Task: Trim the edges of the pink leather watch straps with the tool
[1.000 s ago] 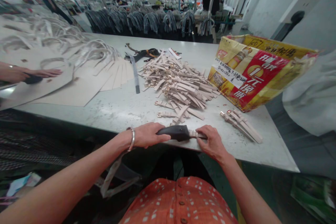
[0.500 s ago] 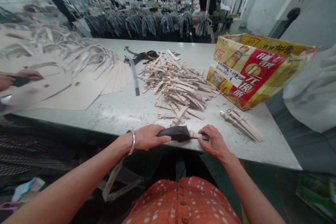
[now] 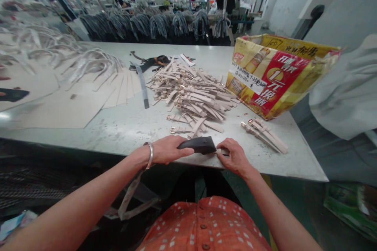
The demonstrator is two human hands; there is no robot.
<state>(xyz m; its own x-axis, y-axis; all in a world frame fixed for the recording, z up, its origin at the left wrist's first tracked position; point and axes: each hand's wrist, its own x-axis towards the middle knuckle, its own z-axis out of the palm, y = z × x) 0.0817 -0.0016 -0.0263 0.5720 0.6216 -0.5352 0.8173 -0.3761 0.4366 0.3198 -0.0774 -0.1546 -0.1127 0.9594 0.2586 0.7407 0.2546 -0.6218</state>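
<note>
My left hand, with a silver bangle at the wrist, is closed around a black handheld tool whose exact kind I cannot make out. The tool's blunt end points right, over a short beige strap at the table's front edge. Thumb and fingers of my right hand pinch that strap just beyond the tool; the fingers hide much of it. Behind both hands lies a heap of beige buckled straps. A few more buckled straps lie together to the right.
A yellow and red cardboard box stands at the table's right. Beige sheets and long straps cover the left side. A co-worker's black tool shows at the left edge. Dark straps lie behind the heap.
The black tool has moved right along the strap, and less strap shows between it and my right hand. The whole view has shifted slightly; the co-worker's hands have moved mostly out of frame.
</note>
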